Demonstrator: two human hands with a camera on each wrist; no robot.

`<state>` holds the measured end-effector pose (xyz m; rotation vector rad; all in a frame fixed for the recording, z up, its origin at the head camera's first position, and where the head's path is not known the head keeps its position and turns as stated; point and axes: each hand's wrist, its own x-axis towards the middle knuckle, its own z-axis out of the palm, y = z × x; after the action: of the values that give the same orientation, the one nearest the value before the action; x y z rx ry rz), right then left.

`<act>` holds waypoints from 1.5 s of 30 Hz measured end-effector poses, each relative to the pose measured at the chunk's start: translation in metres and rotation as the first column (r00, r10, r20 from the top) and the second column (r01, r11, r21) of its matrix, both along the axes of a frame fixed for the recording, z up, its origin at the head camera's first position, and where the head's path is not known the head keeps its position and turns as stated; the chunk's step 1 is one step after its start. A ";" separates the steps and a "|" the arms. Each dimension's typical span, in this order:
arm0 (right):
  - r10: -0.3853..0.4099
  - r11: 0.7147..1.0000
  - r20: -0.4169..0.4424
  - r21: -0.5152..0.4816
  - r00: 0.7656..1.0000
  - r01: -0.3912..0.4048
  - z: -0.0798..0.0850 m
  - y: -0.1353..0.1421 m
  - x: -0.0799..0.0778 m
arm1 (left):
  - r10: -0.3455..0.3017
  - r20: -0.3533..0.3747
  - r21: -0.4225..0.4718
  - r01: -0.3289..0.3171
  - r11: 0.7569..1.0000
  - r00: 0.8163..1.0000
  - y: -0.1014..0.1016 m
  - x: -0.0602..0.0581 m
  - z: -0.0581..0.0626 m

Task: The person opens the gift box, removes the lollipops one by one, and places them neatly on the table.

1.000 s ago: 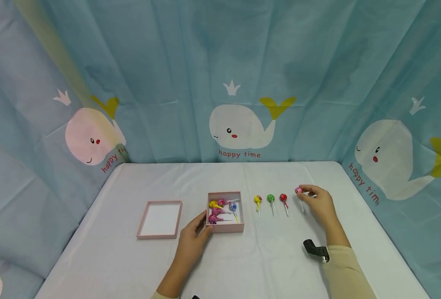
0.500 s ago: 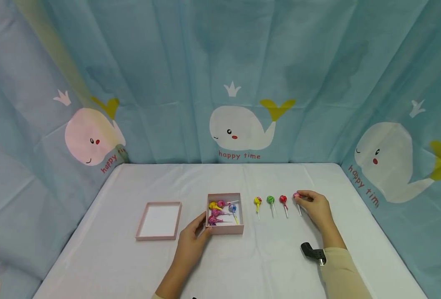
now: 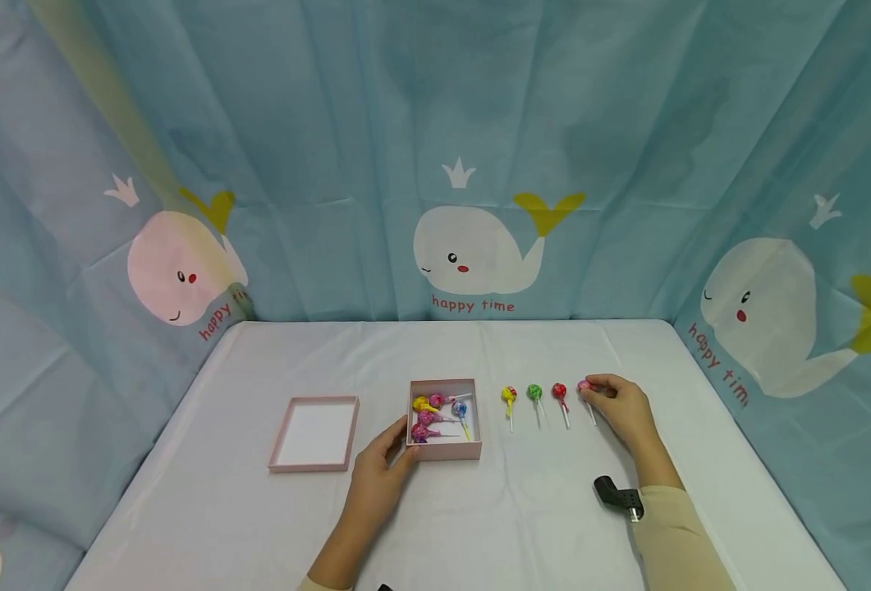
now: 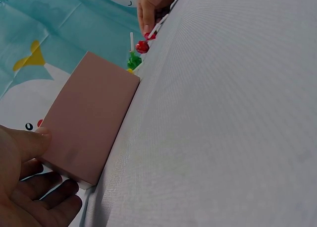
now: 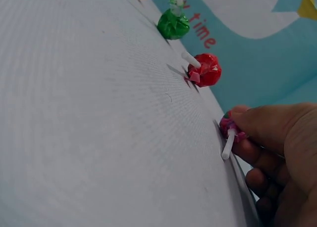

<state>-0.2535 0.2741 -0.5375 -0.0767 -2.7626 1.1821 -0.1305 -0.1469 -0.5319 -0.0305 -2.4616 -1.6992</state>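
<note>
In the head view my left hand (image 3: 380,476) grips the near left corner of a pink open box (image 3: 446,452), its thumb on the front wall. Inside the box lie several wrapped lollipops, among them a yellow one (image 3: 422,404) and a blue one (image 3: 460,408). My right hand (image 3: 625,410) pinches the head of a pink lollipop (image 5: 231,128) at the right end of a row, down at the table. To its left in that row lie a red lollipop (image 3: 560,392), a green lollipop (image 3: 534,393) and a yellow lollipop (image 3: 509,396), sticks toward me.
A shallow pink lid (image 3: 315,469) with a white inside lies left of the box. White cloth covers the table (image 3: 524,525). Behind it hangs a blue curtain (image 3: 317,246) printed with whales.
My right hand has brought the pink lollipop slightly left and down to the table, in line with the row. The left hand stays on the box.
</note>
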 end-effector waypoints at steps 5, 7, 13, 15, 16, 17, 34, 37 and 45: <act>0.001 1.000 0.002 0.019 1.000 -0.001 0.002 -0.002 0.000 | 0.001 0.006 -0.001 -0.001 1.000 1.000 0.000 0.000 0.000; -0.001 1.000 -0.001 0.021 1.000 0.001 0.003 -0.003 0.001 | 0.000 0.007 -0.001 0.000 1.000 1.000 0.000 0.000 0.000; -0.004 1.000 0.004 0.015 1.000 0.004 0.009 -0.006 0.002 | 0.004 0.008 -0.003 -0.003 1.000 1.000 0.000 0.000 -0.001; -0.006 1.000 0.017 0.009 1.000 0.005 0.012 -0.007 0.003 | 0.003 0.011 -0.003 -0.003 1.000 1.000 0.000 0.000 -0.001; -0.007 1.000 0.021 0.004 1.000 0.007 0.014 -0.007 0.004 | 0.002 0.015 -0.004 -0.002 1.000 1.000 0.000 0.001 -0.001; -0.009 1.000 0.021 -0.001 1.000 0.009 0.016 -0.008 0.006 | 0.002 0.017 -0.004 -0.002 1.000 1.000 0.000 0.001 -0.001; 0.092 0.995 -0.210 0.059 0.973 -0.082 0.067 -0.038 0.016 | -0.004 0.013 0.009 0.004 1.000 1.000 -0.001 0.003 0.001; 0.123 0.992 -0.222 0.057 0.967 -0.113 0.076 -0.053 0.018 | -0.002 0.011 0.005 0.002 1.000 1.000 -0.001 0.002 0.003; 0.247 0.969 -0.251 0.042 0.936 -0.244 0.090 -0.091 0.021 | -0.007 0.005 -0.012 0.007 1.000 1.000 -0.002 0.000 0.003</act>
<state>-0.2322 0.1835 -0.4472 0.4050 -2.6033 1.1381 -0.1304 -0.1485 -0.5289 -0.0371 -2.4781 -1.6894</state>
